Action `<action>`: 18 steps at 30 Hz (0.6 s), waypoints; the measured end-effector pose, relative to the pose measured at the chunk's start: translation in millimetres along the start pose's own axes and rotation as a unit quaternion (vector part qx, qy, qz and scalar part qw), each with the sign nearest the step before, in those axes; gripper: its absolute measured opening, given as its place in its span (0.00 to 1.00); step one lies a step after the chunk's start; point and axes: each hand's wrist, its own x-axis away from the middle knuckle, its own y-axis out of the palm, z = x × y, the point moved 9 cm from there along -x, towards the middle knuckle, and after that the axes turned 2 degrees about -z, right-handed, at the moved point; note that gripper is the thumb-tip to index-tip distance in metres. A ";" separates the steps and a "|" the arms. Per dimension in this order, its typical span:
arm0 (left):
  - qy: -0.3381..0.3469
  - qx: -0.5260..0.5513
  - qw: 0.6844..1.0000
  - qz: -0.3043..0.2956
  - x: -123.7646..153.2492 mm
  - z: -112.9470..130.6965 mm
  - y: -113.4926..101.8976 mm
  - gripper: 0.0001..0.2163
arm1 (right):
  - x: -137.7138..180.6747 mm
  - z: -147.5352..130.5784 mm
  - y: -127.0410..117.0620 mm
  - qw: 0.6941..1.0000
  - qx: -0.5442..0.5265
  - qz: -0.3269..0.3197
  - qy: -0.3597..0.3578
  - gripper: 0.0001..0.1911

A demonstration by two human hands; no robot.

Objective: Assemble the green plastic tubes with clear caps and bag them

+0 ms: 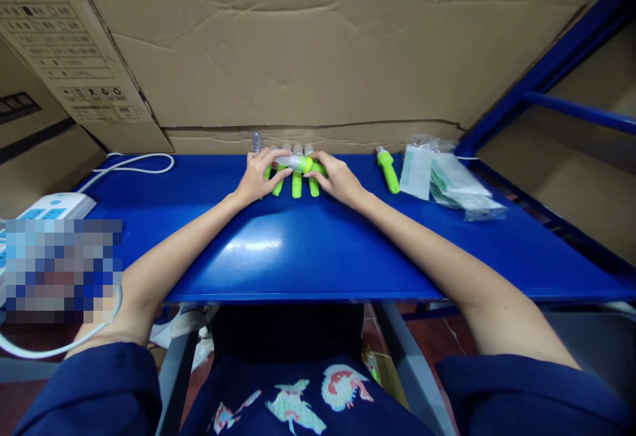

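Both of my hands hold one lime-green stick with a clear cap [300, 163] crosswise at the back of the blue table. The fingers of my left hand [258, 176] pinch its clear end. Around its green end, my right hand [342, 181] has thumb and fingers closed. Beneath it lie several similar green sticks [297, 185] side by side, partly covered by the held one and by my fingers. A clear tip [257, 141] pokes up behind my left hand. Apart to the right lies another green stick with a clear cap [389, 171].
Clear plastic bags with white and green contents [454, 181] lie at the right of the blue table [298, 250]. A white power strip [59, 207] with a cable [136, 165] is at the left. Cardboard [298, 58] walls the back; a blue frame post [541, 71] slants at right.
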 end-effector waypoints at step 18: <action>-0.026 -0.001 0.999 -0.043 2.9 -19.3 8.6 0.21 | 3.4 -2.0 2.4 0.991 0.116 -0.049 -0.040 0.12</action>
